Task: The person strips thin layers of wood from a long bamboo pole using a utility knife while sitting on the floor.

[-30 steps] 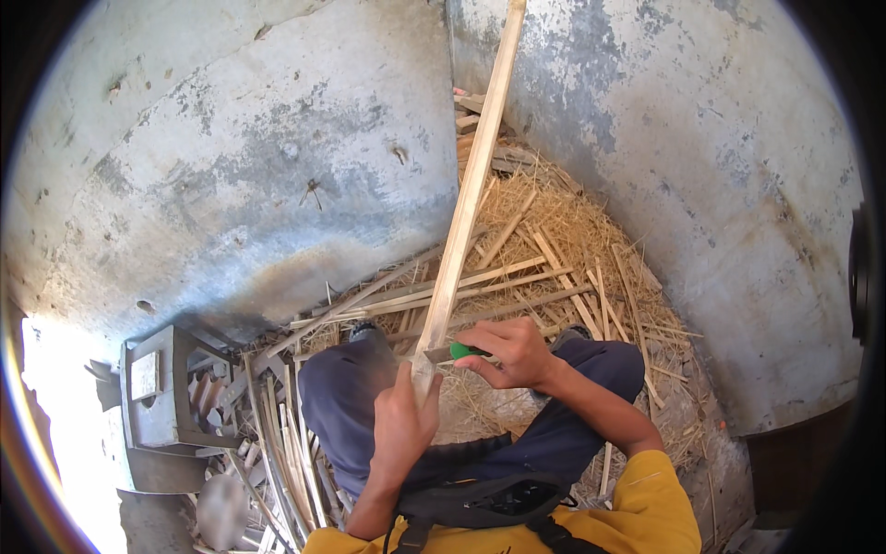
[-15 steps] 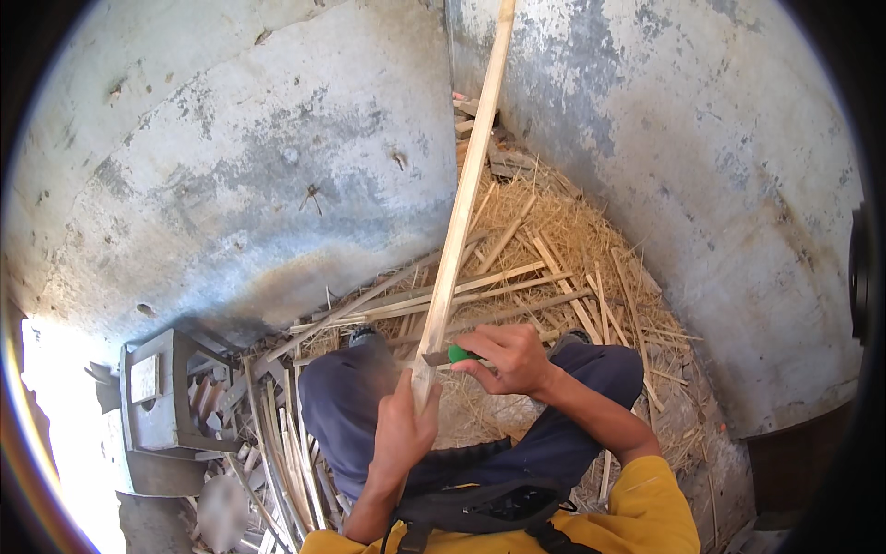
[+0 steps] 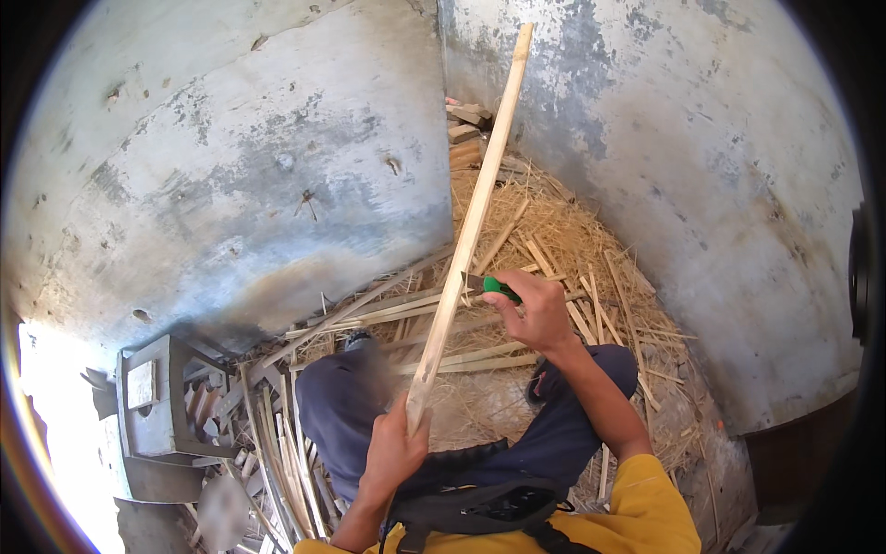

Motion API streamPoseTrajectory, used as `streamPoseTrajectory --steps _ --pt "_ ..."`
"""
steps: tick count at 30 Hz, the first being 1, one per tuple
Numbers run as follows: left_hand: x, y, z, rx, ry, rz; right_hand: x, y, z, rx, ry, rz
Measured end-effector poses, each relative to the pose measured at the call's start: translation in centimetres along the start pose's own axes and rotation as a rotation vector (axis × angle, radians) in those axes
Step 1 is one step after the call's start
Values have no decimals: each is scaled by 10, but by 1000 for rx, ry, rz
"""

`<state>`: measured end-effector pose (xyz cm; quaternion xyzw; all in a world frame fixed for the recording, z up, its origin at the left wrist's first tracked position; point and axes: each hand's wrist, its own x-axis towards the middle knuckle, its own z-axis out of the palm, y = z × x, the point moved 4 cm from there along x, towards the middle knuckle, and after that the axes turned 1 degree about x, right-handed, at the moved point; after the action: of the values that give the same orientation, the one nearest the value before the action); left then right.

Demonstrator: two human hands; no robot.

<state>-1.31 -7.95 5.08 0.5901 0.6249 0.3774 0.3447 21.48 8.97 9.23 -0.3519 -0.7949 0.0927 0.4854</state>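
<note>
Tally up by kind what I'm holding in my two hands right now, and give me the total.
Long, flat, pale wooden strip, lower end in the left hand: 1
Small green-handled knife with a dark grey blade, in the right hand: 1
Total: 2
</note>
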Motion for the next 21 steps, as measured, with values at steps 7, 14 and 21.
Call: streamPoseTrajectory --steps 7,14,21 --pt "0 -13 -7 93 -2 31 -5 3 12 71 -72 -51" --pt "-5 -11 -7 51 -17 17 -4 -1 10 99 -89 -83" --pt "-12 -21 -4 29 -46 -17 1 7 9 89 -39 -121"
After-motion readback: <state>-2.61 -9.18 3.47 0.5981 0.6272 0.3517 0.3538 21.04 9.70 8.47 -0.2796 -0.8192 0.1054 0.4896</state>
